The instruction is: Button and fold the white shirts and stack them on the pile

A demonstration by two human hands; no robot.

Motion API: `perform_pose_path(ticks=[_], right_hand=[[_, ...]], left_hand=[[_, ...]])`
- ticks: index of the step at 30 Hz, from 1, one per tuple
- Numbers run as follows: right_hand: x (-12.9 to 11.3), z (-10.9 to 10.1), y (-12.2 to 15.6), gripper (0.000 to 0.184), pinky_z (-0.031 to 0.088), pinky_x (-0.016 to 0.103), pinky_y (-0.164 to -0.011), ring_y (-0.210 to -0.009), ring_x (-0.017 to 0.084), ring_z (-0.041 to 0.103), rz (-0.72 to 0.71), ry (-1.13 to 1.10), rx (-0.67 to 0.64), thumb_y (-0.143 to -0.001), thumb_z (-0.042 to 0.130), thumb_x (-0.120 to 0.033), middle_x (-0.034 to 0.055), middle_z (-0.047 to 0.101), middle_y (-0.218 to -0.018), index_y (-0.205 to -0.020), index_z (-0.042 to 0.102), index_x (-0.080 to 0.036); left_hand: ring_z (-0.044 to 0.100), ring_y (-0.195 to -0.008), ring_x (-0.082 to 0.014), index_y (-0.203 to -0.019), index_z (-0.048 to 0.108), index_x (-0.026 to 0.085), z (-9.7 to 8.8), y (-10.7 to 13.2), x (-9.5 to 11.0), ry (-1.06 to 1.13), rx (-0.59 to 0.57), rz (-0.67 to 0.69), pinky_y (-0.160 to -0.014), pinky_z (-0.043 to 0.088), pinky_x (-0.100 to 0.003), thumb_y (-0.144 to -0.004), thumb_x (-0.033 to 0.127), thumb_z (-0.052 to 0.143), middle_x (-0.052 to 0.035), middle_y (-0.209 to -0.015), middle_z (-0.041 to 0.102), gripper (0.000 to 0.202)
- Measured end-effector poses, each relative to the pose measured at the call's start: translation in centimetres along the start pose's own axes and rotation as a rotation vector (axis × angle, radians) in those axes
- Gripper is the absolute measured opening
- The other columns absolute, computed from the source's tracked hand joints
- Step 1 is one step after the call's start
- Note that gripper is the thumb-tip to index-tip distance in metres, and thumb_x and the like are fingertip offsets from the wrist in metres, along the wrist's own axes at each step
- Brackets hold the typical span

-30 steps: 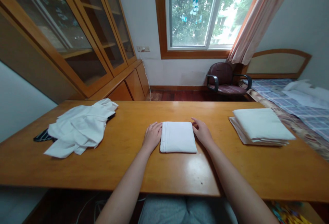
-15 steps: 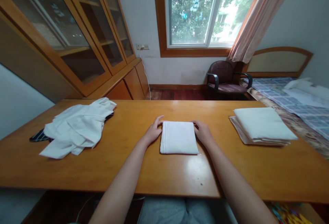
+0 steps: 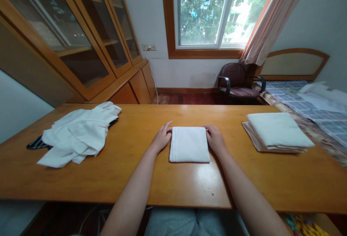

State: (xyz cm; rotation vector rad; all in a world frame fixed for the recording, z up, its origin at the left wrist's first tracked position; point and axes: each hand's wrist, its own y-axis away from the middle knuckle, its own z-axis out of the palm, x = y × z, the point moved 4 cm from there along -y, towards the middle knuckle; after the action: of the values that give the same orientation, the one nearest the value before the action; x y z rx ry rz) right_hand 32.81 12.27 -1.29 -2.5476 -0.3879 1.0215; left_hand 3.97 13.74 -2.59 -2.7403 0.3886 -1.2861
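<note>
A white cloth [image 3: 189, 145], folded into a neat square, lies flat on the wooden table [image 3: 187, 187] in front of me. At its far left corner, my left hand [image 3: 162, 137] grips the edge, thumb against the cloth and index finger reaching just past the corner. My right hand [image 3: 215, 137] has hold of the opposite far corner, its fingers curled at the edge. The undersides of both hands are hidden. To the left lies a loose heap of white cloth [image 3: 81, 133] with a dark striped piece [image 3: 36, 143] under it. A stack of folded white cloths [image 3: 279, 131] sits to the right.
Beyond the table stand a glass-fronted cabinet [image 3: 89, 88] on the left and a maroon armchair [image 3: 234, 78] below the window. A bed [image 3: 306, 98] with a plaid cover is at the right. Something yellow and colourful [image 3: 305, 225] shows below the table's near right edge.
The view has shifted very slightly. Both hands stay at the far corners of the folded cloth, which lies practically where it was.
</note>
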Motion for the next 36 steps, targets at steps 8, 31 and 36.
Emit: perform_pose_path(ticks=[8,31,36], right_hand=[[0.5,0.1,0.0,0.027,0.050,0.033,-0.085,-0.092,0.022,0.067,0.068,0.000,0.010,-0.088,0.045,-0.022,0.0079,0.074,-0.097,-0.096,0.071,-0.021],[-1.3,-1.6,0.3,0.032,0.049,0.041,-0.097,-0.107,0.025,0.061,0.009,-0.134,0.127,-0.092,0.050,-0.037,0.0115,0.068,-0.114,-0.110,0.071,-0.021],[-3.8,-1.1,1.1,0.032,0.041,0.046,-0.108,-0.119,0.024,0.058,-0.278,-0.148,-0.098,-0.091,0.052,-0.029,0.0082,0.068,-0.124,-0.116,0.071,-0.025]], left_hand=[[0.064,-0.104,-0.0215,-0.128,0.061,0.023,-0.2,0.4,0.9,-0.085,-0.006,0.026,-0.101,0.048,-0.037,-0.089,0.047,0.056,-0.0082,-0.112,0.063,0.046],[0.057,-0.113,-0.0233,-0.130,0.060,0.025,-0.3,0.7,1.8,-0.195,-0.022,0.134,-0.103,0.045,-0.039,-0.091,0.045,0.057,-0.0061,-0.120,0.066,0.044],[0.056,-0.112,-0.0229,-0.127,0.063,0.024,-0.3,0.6,2.2,-0.214,0.003,0.211,-0.102,0.045,-0.040,-0.094,0.040,0.055,-0.0048,-0.122,0.068,0.038]])
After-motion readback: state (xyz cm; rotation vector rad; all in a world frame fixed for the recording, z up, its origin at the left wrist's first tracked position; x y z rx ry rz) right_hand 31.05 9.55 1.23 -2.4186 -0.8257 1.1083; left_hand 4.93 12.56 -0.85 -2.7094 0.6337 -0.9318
